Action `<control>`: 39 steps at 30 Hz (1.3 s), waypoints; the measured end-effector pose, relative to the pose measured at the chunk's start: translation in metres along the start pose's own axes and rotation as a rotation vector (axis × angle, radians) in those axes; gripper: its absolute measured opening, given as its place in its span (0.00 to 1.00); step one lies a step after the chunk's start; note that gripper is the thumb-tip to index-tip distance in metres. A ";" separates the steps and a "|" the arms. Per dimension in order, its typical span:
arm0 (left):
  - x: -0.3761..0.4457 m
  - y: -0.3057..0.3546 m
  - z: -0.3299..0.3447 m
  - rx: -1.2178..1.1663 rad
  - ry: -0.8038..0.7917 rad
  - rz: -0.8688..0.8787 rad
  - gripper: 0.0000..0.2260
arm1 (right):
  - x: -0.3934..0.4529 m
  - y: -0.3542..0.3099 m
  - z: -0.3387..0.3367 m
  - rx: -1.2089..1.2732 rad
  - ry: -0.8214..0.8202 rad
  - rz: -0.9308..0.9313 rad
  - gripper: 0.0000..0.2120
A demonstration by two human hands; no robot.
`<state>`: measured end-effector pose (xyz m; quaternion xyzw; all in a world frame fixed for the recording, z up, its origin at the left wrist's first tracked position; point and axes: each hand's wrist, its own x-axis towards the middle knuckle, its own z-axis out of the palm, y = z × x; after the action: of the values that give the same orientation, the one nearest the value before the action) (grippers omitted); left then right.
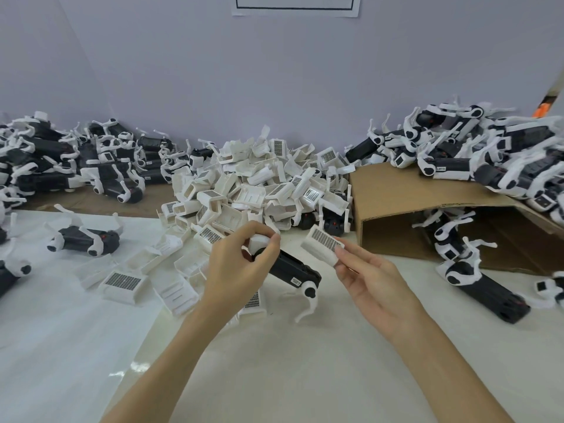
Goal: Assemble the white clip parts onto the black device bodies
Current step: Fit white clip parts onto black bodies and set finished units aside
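Observation:
My left hand (238,267) grips the upper end of a black device body (293,268), fingers curled round its white joint. The body slopes down to the right, with a white leg hanging from its lower end above the table. My right hand (363,276) pinches a white clip part (320,244) with a dark grid panel on top, holding it just right of the body, apart from it. Behind both hands lies a heap of white clip parts (256,184).
Piles of black-and-white devices lie at the back left (76,160) and on a brown cardboard box (396,190) at the right. Loose clip parts (122,282) and single devices (82,239) (485,288) lie on the white table. A grey wall stands behind.

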<state>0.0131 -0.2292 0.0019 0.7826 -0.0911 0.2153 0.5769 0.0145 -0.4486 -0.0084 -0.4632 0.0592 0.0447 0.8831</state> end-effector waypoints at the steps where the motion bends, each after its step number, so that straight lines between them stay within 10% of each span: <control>1: -0.001 0.000 0.001 0.009 -0.007 0.003 0.06 | 0.001 -0.001 -0.002 0.056 -0.010 0.033 0.14; 6: -0.002 -0.004 0.005 0.035 -0.041 0.034 0.05 | -0.002 0.005 -0.002 -0.082 -0.068 0.080 0.10; 13: -0.001 -0.003 0.005 0.045 -0.065 0.037 0.06 | -0.009 0.022 0.008 -1.022 0.042 -0.451 0.09; 32: -0.003 -0.002 -0.004 0.072 -0.325 0.031 0.15 | -0.018 0.043 0.015 -1.467 -0.158 -0.824 0.33; 39: 0.005 -0.006 -0.013 0.345 -0.443 0.380 0.22 | -0.015 0.029 0.010 -1.214 -0.137 -0.797 0.26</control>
<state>0.0172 -0.2144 0.0019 0.8656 -0.3206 0.1557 0.3517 -0.0040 -0.4243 -0.0246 -0.8539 -0.2045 -0.2265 0.4217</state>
